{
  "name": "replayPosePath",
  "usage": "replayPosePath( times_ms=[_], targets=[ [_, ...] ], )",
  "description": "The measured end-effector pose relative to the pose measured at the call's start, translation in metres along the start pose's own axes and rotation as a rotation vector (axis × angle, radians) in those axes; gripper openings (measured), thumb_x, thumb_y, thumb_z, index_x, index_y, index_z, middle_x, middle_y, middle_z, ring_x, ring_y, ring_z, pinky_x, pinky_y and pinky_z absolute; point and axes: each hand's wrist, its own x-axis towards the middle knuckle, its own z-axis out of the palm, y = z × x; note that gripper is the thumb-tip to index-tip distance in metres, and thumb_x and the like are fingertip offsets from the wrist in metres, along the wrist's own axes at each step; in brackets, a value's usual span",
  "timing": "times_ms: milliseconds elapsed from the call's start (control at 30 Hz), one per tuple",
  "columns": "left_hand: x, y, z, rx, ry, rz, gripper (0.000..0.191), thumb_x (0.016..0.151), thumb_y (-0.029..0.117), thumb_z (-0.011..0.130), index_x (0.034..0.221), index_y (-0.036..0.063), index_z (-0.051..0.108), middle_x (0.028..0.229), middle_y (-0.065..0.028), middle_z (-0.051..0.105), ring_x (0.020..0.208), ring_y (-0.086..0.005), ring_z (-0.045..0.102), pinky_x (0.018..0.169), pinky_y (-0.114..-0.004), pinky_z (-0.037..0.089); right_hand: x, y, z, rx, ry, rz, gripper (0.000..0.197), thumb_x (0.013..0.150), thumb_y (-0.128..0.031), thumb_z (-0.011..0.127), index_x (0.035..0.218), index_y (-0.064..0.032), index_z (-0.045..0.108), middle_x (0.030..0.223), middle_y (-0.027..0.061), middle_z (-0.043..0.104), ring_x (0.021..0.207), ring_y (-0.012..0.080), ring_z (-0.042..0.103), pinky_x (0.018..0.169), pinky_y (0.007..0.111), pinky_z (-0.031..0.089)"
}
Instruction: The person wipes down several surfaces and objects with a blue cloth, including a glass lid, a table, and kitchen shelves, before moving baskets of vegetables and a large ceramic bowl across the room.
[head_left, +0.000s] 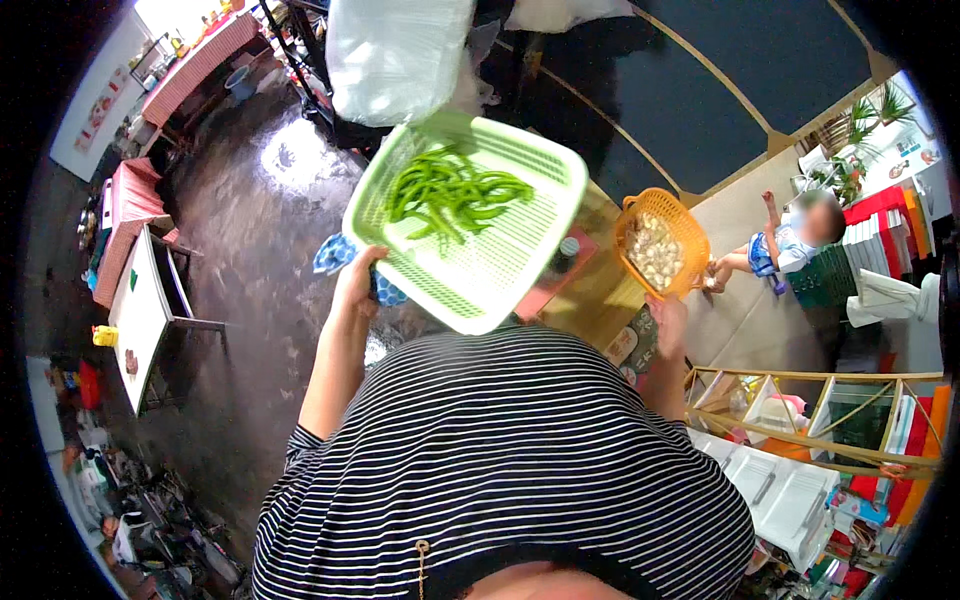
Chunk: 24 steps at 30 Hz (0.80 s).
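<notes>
My left hand (360, 281) grips the near left rim of a light green plastic basket (465, 315). Long green peppers or bean pods (450, 191) lie heaped in its far left part. A blue patterned cloth (334, 253) shows beside that hand, partly under the basket. My right hand (667, 315) is closed on the near end of a smaller orange plastic basket (697, 240), which holds what look like garlic bulbs (656, 253). The two baskets are apart, one in each hand; the undersides and the fingers beneath them are hidden.
A person (799, 236) sits at the right, beyond the orange basket. A white-topped table (142, 322) stands at the left. A plastic-covered thing (397, 60) is close behind the green basket. A wooden-framed shelf (817, 412) and white drawers (772, 480) stand at the lower right.
</notes>
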Motion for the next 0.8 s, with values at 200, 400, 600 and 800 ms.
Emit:
replayPosePath(
  times_ms=[200,400,600,800],
  targets=[
    [-0.032,-0.001,-0.142,-0.081,0.254,0.112,0.035,0.077,0.008,0.061,0.108,-0.0064,0.057,0.094,-0.0143,0.065,0.081,-0.0260,0.065,0.075,-0.036,0.055,-0.138,-0.084,0.023,-0.151,-0.088,-0.225,0.039,0.094,-0.029,0.041,0.106,0.0033,0.059,0.081,0.0126,0.069,0.064,0.0145,0.063,0.050,0.020,0.042],
    [-0.120,0.004,-0.256,-0.006,0.535,0.134,0.039,0.076,0.018,0.067,0.104,-0.0084,0.061,0.094,-0.0129,0.065,0.078,-0.0255,0.065,0.068,-0.037,0.053,-0.197,-0.092,0.062,-0.072,-0.230,-0.257,0.035,0.089,-0.025,0.047,0.102,0.0044,0.061,0.077,0.0142,0.067,0.056,0.0119,0.055,0.044,0.020,0.037],
    [-0.177,-0.060,-0.411,-0.183,0.603,0.153,0.042,0.075,0.014,0.067,0.111,-0.0073,0.059,0.106,-0.0130,0.065,0.088,-0.0258,0.065,0.076,-0.034,0.053,-0.201,-0.060,0.085,0.226,-0.460,-0.043,0.035,0.092,-0.018,0.047,0.119,0.0043,0.050,0.096,0.0172,0.063,0.056,0.0109,0.049,0.043,0.018,0.039],
    [-0.224,-0.076,-0.414,-0.176,0.669,0.090,0.044,0.075,0.021,0.065,0.114,0.0012,0.060,0.104,-0.0101,0.066,0.087,-0.0259,0.067,0.072,-0.035,0.055,-0.183,-0.012,0.061,0.269,-0.172,-0.080,0.031,0.098,-0.018,0.046,0.121,0.0029,0.048,0.099,0.0139,0.063,0.064,0.0159,0.059,0.043,0.022,0.043]
  ],
)
